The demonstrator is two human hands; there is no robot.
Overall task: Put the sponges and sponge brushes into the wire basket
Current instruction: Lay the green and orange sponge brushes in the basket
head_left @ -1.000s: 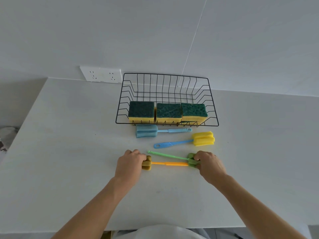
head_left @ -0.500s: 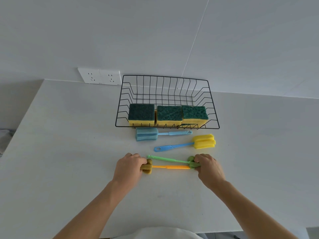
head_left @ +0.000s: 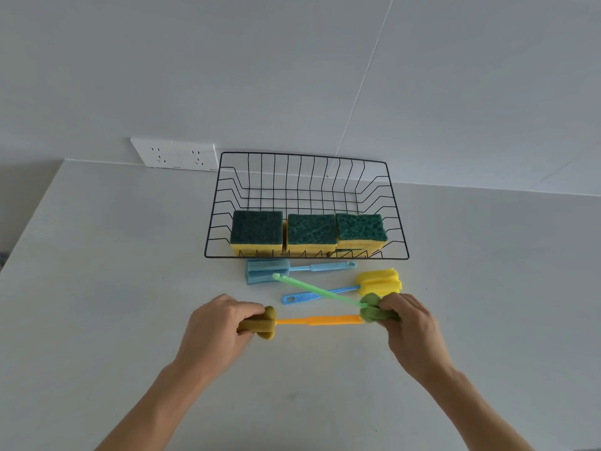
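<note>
no readable text, labels, numbers or signs anywhere

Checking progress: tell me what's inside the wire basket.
The basket holds three green-topped yellow sponges in a row along its near wall. More yellow shows beneath them, perhaps further sponges, but that layer is mostly covered. No brushes are inside; the rear half shows only bare wire.
</note>
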